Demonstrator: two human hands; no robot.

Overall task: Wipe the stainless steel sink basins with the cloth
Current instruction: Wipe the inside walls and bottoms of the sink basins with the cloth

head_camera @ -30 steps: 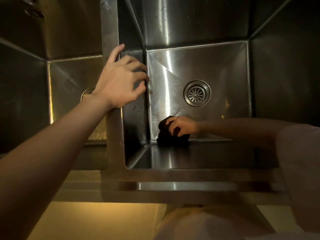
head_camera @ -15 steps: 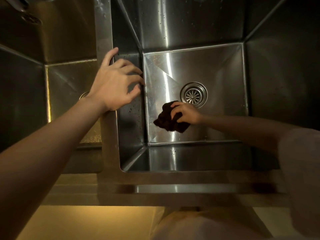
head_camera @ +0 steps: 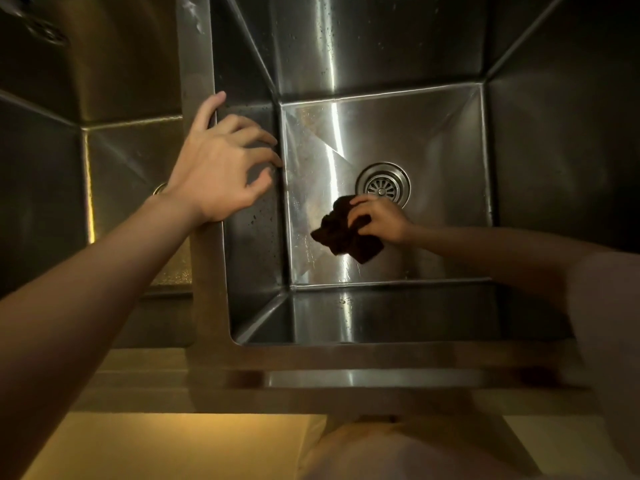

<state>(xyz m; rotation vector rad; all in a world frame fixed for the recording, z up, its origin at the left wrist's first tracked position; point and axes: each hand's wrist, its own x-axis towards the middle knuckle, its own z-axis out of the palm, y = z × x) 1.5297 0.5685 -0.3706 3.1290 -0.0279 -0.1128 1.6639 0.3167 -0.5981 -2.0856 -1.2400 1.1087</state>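
We see two steel basins side by side, split by a flat divider [head_camera: 202, 271]. Our right hand [head_camera: 379, 220] is down on the floor of the right basin [head_camera: 433, 140], its fingers [head_camera: 360, 216] curled over a dark, crumpled cloth [head_camera: 343, 233] and pressing it onto the steel. The cloth bunches out from under those fingers toward the divider side and toward us, lying flat on the floor. Just beyond the knuckles, touching distance from the fingertips, sits the round drain [head_camera: 382, 183]; the top of the hand overlaps its near rim in our view. The steel past the cloth's far edge shows dull streaks and smears.

Our left hand [head_camera: 221, 168] rests its palm on the divider between the basins. Its fingers [head_camera: 254, 131] are spread apart and bent, hanging over the divider's edge with their tips against the upper wall of the right basin; the forefinger lies straight along the divider's top. It holds nothing. Water drops speckle the wall below those fingertips.

Behind the left wrist lies the left basin [head_camera: 121, 157], with only a sliver of its own drain showing at the wrist. A pale sleeve [head_camera: 609, 306] covers our right upper arm.
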